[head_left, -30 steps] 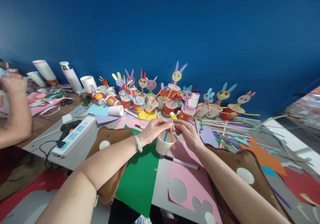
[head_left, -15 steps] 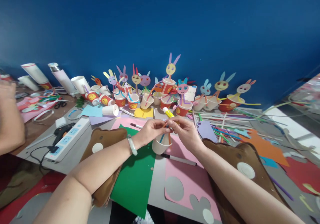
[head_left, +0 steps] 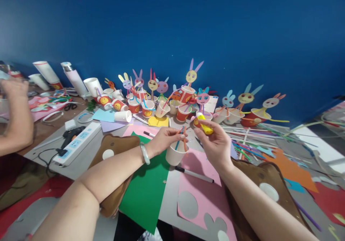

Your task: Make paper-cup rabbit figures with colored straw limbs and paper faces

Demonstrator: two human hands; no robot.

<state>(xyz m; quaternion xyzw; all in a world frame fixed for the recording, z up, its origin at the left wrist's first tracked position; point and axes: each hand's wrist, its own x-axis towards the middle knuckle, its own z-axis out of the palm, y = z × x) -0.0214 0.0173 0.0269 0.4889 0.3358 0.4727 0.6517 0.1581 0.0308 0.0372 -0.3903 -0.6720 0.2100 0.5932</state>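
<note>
In the middle of the head view stands a white paper cup (head_left: 175, 157) with thin orange and blue pipe cleaners (head_left: 184, 145) rising out of it. My left hand (head_left: 167, 139) pinches their upper ends together just above the rim. A yellow tube with a white end (head_left: 206, 128) is in my right hand (head_left: 219, 144), gripped between thumb and fingers to the right of the cup. Below the cup a white marker with a black cap (head_left: 195, 175) lies across pink paper (head_left: 206, 201) with round cut-outs. Green paper (head_left: 147, 190) lies under my left forearm.
Along the blue wall stand several cups with paper rabbit faces (head_left: 203, 98). A white power strip (head_left: 78, 143) lies to the left, pipe cleaners (head_left: 248, 140) to the right. Brown cushions (head_left: 110, 147) flank the papers. Another person's arm (head_left: 17, 115) reaches in at far left.
My right hand has come away from the pipe cleaners and moved right, the yellow tube in its fingers. My left hand still pinches the pipe cleaners. The view has shifted slightly left.
</note>
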